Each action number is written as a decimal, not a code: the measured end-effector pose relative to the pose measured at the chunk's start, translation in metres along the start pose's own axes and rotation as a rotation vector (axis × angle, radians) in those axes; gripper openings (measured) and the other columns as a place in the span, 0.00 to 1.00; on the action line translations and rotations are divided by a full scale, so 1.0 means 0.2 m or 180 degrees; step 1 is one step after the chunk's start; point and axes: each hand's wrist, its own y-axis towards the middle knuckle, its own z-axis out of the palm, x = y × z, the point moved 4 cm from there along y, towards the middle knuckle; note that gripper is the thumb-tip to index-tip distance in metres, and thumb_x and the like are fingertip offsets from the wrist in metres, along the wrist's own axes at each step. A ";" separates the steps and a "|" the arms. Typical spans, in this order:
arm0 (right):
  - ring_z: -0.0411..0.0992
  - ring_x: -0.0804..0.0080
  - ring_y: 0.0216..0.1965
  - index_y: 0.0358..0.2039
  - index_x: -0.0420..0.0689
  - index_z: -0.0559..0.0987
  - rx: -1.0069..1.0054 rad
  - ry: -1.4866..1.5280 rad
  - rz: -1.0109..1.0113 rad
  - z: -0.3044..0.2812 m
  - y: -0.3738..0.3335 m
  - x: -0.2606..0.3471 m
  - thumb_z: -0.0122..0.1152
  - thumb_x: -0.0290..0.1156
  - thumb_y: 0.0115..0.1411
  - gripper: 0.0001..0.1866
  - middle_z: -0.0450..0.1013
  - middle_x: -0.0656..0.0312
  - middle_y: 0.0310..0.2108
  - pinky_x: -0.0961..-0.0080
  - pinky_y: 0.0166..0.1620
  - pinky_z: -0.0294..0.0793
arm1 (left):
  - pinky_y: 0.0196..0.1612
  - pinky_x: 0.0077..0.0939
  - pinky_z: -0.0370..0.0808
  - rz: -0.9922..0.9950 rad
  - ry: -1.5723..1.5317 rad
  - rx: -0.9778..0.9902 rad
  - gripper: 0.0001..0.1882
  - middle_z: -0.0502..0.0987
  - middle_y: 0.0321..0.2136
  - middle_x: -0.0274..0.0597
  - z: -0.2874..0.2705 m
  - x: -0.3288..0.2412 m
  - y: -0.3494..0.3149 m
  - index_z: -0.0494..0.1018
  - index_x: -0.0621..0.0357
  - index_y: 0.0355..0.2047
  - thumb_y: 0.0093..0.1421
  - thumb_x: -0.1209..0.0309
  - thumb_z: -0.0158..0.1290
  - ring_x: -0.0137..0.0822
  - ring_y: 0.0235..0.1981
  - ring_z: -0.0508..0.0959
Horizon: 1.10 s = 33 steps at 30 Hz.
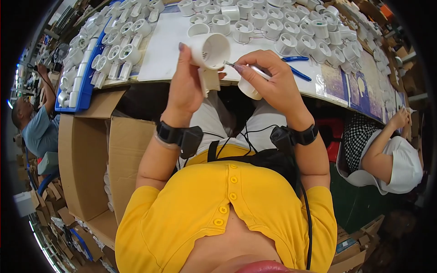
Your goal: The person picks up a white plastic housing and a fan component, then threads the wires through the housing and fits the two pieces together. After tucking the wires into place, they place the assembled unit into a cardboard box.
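Here, a white plastic housing (pixel 210 51) is held up in the left hand (pixel 185 84), just above the near edge of the tabletop (pixel 164 50). The fingers (pixel 184 61) of that hand are wrapped around the housing's back, and its round open mouth is turned toward the right hand. A flat white tab hanging below the housing is seen beside the left palm.

A slim silvery tool (pixel 248 68) is pinched in the right hand (pixel 268 75), the fingers (pixel 255 58) closed narrowly on its shaft. The tool's tip is set at the rim of the housing's mouth. A second white piece (pixel 249 88) is tucked under the right palm; how it is gripped cannot be told.

Farther back, the tabletop is crowded with many similar white housings (pixel 273 27), standing in loose rows. More of them are stacked in a blue tray (pixel 82 82) at the left. Blue-handled pliers (pixel 296 66) are laid just beyond the right hand. Black wristbands (pixel 180 135) with cables are worn on both wrists. An open cardboard box (pixel 86 154) is placed below the tabletop at the left. Other seated people are seen at the far left and at the right.
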 end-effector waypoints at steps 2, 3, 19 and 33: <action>0.71 0.71 0.39 0.32 0.41 0.80 -0.0026 -0.0132 -0.0081 0.01 0.00 0.04 0.64 0.28 0.56 0.06 0.75 0.62 0.35 0.77 0.44 0.68 | 0.43 0.34 0.78 0.0126 -0.0003 -0.0057 0.33 0.74 0.46 0.43 0.03 0.00 0.00 0.64 0.59 0.55 0.68 0.43 0.31 0.37 0.45 0.76; 0.71 0.70 0.39 0.32 0.41 0.80 -0.0070 -0.0287 -0.0156 0.01 0.00 0.06 0.64 0.28 0.55 0.06 0.75 0.62 0.36 0.76 0.44 0.69 | 0.44 0.34 0.77 0.0216 0.0003 -0.0046 0.33 0.74 0.46 0.43 0.03 0.00 0.00 0.64 0.59 0.55 0.68 0.43 0.31 0.37 0.45 0.76; 0.72 0.66 0.38 0.30 0.49 0.82 -0.0153 -0.1248 -0.0699 -0.02 0.04 0.14 0.68 0.26 0.48 0.07 0.73 0.64 0.36 0.74 0.40 0.72 | 0.46 0.28 0.74 0.0451 0.0648 0.0375 0.30 0.73 0.46 0.43 0.04 -0.06 -0.01 0.63 0.62 0.54 0.70 0.48 0.30 0.33 0.45 0.75; 0.72 0.68 0.34 0.31 0.53 0.83 -0.0265 -0.1485 -0.0891 0.01 0.06 0.18 0.67 0.26 0.47 0.10 0.71 0.63 0.44 0.75 0.36 0.74 | 0.53 0.22 0.65 0.1089 0.1371 0.0221 0.28 0.68 0.49 0.41 0.06 -0.10 0.03 0.57 0.59 0.60 0.71 0.51 0.32 0.28 0.49 0.68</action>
